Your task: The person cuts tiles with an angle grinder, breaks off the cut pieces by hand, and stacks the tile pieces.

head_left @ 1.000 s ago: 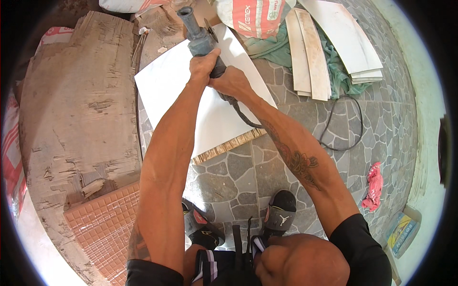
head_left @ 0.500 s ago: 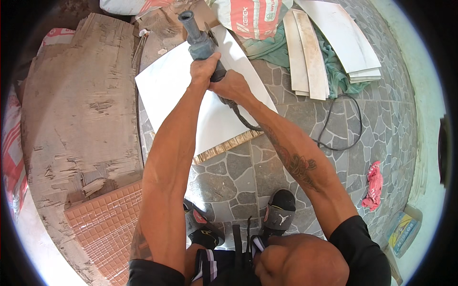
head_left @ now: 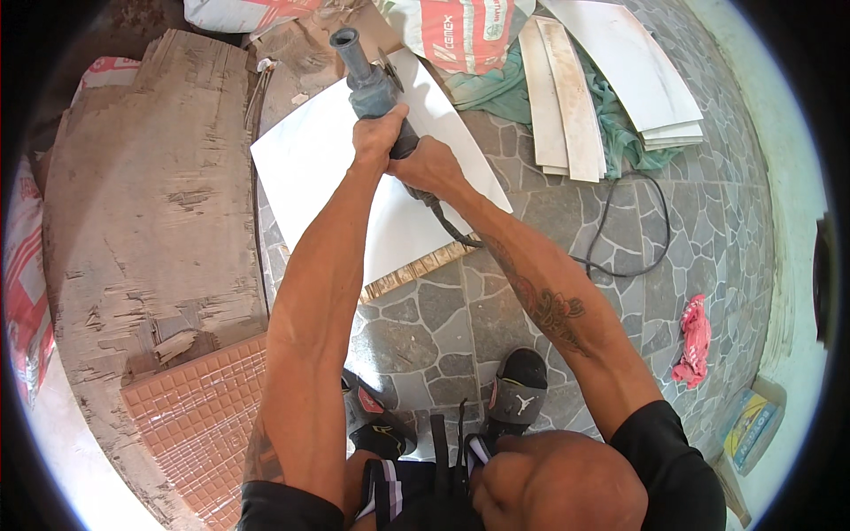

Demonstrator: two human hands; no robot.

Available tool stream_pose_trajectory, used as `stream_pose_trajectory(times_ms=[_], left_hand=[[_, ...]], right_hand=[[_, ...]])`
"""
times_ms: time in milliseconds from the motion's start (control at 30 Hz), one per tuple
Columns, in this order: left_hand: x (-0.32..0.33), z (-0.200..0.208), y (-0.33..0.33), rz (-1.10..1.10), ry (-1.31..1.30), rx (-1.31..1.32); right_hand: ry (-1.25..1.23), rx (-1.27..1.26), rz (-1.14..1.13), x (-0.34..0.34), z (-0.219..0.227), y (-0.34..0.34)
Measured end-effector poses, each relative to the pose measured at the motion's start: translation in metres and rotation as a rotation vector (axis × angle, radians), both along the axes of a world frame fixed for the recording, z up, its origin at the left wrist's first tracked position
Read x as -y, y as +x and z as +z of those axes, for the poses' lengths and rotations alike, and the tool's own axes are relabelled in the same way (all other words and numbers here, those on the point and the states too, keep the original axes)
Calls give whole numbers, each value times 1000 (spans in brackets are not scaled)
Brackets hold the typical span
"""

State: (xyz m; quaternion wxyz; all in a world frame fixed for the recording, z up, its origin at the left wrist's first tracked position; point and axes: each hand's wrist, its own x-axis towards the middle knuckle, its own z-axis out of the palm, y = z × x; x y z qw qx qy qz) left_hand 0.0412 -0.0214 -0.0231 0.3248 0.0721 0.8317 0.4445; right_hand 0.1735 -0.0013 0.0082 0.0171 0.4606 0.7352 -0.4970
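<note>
Both my hands grip an angle grinder (head_left: 375, 96) with a dark body, held over a white tile (head_left: 310, 177). My left hand (head_left: 379, 134) is wrapped round the body just behind the head. Close behind it, my right hand (head_left: 428, 166) closes round the rear of the body, where the black cord (head_left: 453, 232) comes out. A tubular side handle points toward the far left. On the right of the head sits a thin disc (head_left: 390, 71), edge-on to me; I cannot tell whether it touches the tile. Bare wood shows under the tile's near edge.
A worn plywood sheet (head_left: 150, 195) and brown gridded tile (head_left: 199, 420) lie at left. Cut tile strips (head_left: 567, 97), white tiles (head_left: 633, 66) and green cloth (head_left: 496, 93) are at far right, beside a cement bag (head_left: 456, 31). The cord loops over stone-patterned floor. A red cloth (head_left: 691, 341) lies rightward.
Almost nothing differs. The surroundings have shifted slightly in the picture, and both hands still hold the grinder over the tile in nearly the same place.
</note>
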Motion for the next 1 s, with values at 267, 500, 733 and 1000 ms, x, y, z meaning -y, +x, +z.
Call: stream_pose_trajectory(times_ms=[267,500,733,1000], left_hand=[[2,1,3,-9,-18,10],[4,7,12,16,-79,3],[9,2,14,-15,-57,-21],[10,6,22,-22,-81,-41]], right_hand=[[-10,7,16,2,4,5],[-18,-8,9,4,-1,10],[-24,-8,15,9,2,15],[-35,15,6,10,2,20]])
